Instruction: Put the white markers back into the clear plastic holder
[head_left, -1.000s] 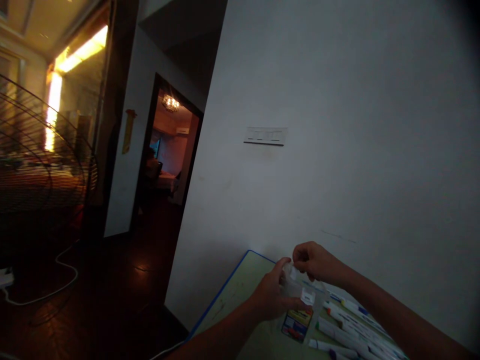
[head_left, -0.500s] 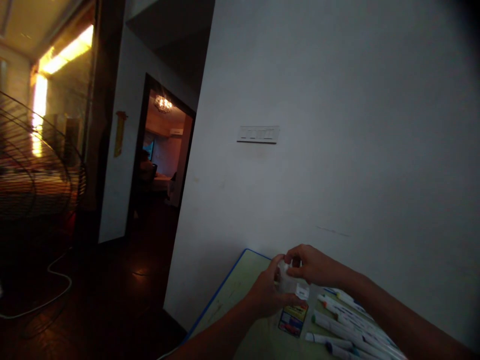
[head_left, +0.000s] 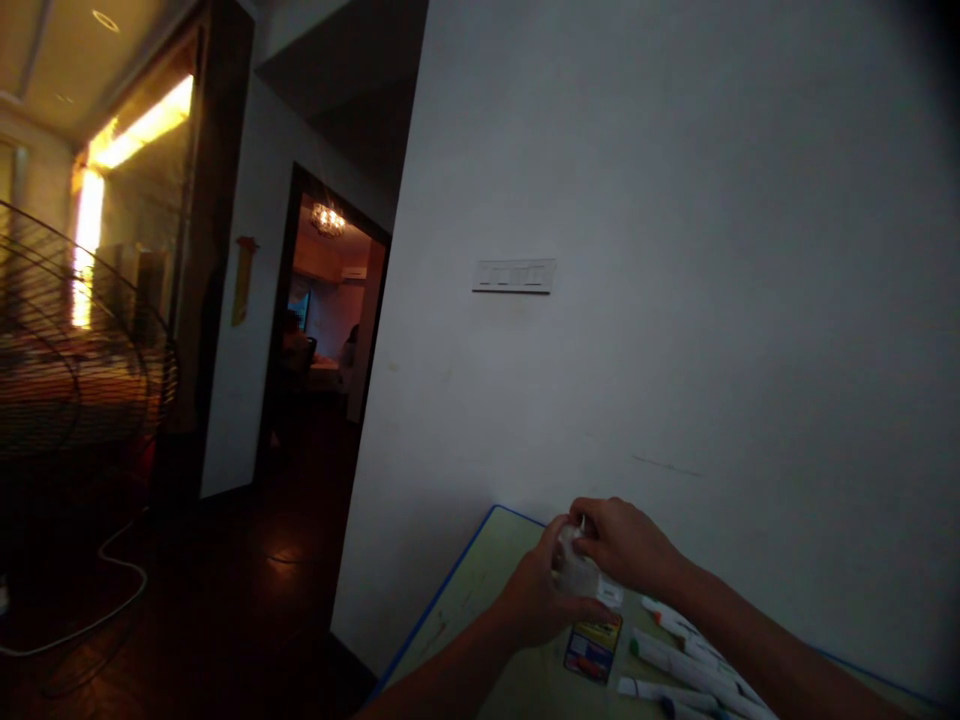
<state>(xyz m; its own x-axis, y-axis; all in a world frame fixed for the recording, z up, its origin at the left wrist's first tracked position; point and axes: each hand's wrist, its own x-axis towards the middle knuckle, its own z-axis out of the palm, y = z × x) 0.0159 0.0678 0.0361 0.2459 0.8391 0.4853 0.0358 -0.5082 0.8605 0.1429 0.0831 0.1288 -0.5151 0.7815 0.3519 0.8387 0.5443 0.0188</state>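
Note:
Above the green table [head_left: 480, 565], my left hand [head_left: 541, 592] is wrapped around a clear plastic container [head_left: 580, 576], thumb at its lower edge and fingers behind its far side. My right hand [head_left: 628, 542] pinches at the container's top end, its fingertips bent in; what exactly they grip there is too dim to make out. A white patch [head_left: 610, 594] shows at the container's near right corner. Just below my left thumb is a colourful printed card [head_left: 593, 652] with a red car-like picture. Whether the card is attached to the container, I cannot tell.
Several white markers [head_left: 686, 662] lie on the table at the right, partly under my right forearm. A white wall [head_left: 660, 300] with a switch panel [head_left: 514, 276] rises behind the table. To the left are a wire fan guard [head_left: 82, 350], a floor cable [head_left: 124, 610] and a doorway.
My right hand has tilted and curled further over the container's top. The view has shifted slightly, and my right forearm now covers more of the markers.

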